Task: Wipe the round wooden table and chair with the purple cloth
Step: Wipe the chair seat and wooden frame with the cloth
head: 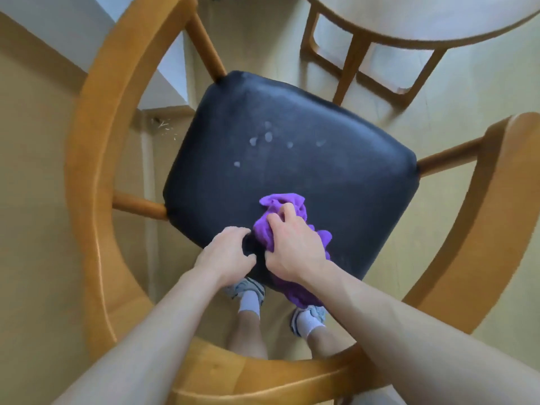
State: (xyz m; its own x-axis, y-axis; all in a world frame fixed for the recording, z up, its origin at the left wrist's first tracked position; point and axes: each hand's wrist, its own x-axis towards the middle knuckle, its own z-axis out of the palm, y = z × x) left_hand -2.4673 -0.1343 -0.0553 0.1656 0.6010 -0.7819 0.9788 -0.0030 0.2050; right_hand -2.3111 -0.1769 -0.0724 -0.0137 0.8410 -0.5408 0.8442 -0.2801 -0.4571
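Observation:
I look straight down on a wooden chair with a curved back rail and a black padded seat. Several pale spots mark the middle of the seat. The purple cloth lies bunched on the seat's near edge and hangs over it. My right hand grips the cloth from above, fingers curled into it. My left hand rests on the near seat edge just left of the cloth, its fingers bent over the edge. The round wooden table shows at the top right.
The table's wooden legs stand just beyond the seat's far right corner. My two feet in pale shoes stand on the yellowish floor between the seat and the back rail. A white wall base runs at the upper left.

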